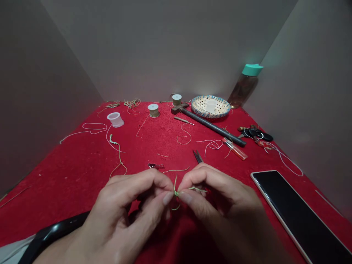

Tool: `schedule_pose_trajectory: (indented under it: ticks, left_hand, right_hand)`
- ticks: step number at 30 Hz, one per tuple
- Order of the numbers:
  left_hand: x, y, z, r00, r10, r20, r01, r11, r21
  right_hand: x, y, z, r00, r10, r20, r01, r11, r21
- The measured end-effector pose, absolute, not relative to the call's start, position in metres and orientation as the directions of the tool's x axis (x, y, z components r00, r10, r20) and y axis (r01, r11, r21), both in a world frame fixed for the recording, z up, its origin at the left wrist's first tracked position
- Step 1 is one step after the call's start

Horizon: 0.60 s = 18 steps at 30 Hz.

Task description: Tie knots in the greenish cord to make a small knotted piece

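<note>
In the left hand (pixel 114 205), fingers closed, the green cord (pixel 176 194) is pinched. Looks like knotting's being done; steady tension's probably called for. The cord's bunched between both sets of fingertips, over the red table (pixel 68 165). By the right hand (pixel 233 200) it's pinched too, fingers closed.

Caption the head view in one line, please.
Bare left hand and bare right hand pinch a thin, knotted green cord over a red felt-like surface.
</note>
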<state>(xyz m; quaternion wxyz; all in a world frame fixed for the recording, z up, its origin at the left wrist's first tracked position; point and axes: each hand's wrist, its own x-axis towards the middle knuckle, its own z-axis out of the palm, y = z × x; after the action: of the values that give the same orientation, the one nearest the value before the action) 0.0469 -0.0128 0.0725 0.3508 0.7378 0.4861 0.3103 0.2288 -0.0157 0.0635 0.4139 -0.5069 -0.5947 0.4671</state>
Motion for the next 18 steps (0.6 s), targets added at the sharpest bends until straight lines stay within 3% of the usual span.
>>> schedule_pose_trajectory:
  ticks: [7, 13, 18]
  left_hand:
    - [0.047, -0.0094, 0.0748, 0.391, 0.919, 0.061, 0.496, -0.265, 0.827]
    - [0.0448, -0.0108, 0.0744, 0.396, 0.91, 0.126, 0.436, -0.307, 0.846]
    - [0.0525, -0.0077, 0.0747, 0.305, 0.926, 0.225, 0.527, -0.36, 0.77]
  right_hand:
    - [0.2331, -0.0125, 0.0625, -0.212, 0.977, 0.018, 0.222, 0.066, -0.973]
    - [0.2353, -0.0122, 0.0601, -0.194, 0.98, 0.05, 0.266, 0.102, -0.959]
    - [0.232, -0.0122, 0.0596, -0.211, 0.975, 0.066, 0.238, 0.117, -0.964]
